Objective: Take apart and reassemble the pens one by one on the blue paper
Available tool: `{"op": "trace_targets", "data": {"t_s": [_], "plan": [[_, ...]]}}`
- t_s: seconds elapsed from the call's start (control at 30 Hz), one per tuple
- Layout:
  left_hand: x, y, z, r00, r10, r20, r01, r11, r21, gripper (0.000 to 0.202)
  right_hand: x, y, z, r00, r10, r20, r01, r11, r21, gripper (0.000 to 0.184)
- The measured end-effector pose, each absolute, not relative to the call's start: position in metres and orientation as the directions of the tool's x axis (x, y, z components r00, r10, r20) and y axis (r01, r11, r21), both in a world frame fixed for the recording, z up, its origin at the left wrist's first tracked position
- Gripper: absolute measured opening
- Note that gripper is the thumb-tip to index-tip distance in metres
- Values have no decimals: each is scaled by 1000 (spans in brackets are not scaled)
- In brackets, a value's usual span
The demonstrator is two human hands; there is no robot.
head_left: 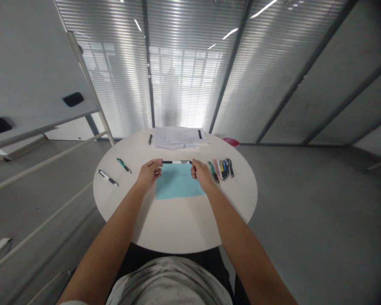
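A black and white pen (179, 162) is held level between both hands, over the far edge of a light blue sheet (179, 182). My left hand (150, 173) pinches its left end, and my right hand (200, 171) pinches the right end. The sheet lies flat on a round white table (178, 224). Just right of my right hand is a row of several pens (224, 168), lying side by side, among them a green one (213, 171).
A green pen (124, 165) and a white pen (108, 177) lie at the table's left. Stacked papers (178, 137) rest at the back with a dark pen (150, 139) beside them. A whiteboard on a frame (34, 55) stands left; a glass wall with blinds (178, 84) is behind.
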State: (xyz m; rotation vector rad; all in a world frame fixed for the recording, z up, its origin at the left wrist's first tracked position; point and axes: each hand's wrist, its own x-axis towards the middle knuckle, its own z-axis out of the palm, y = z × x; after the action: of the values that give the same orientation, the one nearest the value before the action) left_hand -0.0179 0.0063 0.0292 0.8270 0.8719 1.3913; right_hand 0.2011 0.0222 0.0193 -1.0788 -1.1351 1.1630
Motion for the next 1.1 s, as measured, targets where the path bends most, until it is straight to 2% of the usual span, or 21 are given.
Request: {"op": "trace_targets", "data": {"t_s": [0.8,1.1], "plan": [[-19,9,25,-9,1000,-22,-439,16,898,37,201,19,23,65,992,111,-174,121,-977,22],[-17,6,30,-21,1000,-23,-442,11,897,36,200,22,19,38,996,84,-131,88,-988,33]]}}
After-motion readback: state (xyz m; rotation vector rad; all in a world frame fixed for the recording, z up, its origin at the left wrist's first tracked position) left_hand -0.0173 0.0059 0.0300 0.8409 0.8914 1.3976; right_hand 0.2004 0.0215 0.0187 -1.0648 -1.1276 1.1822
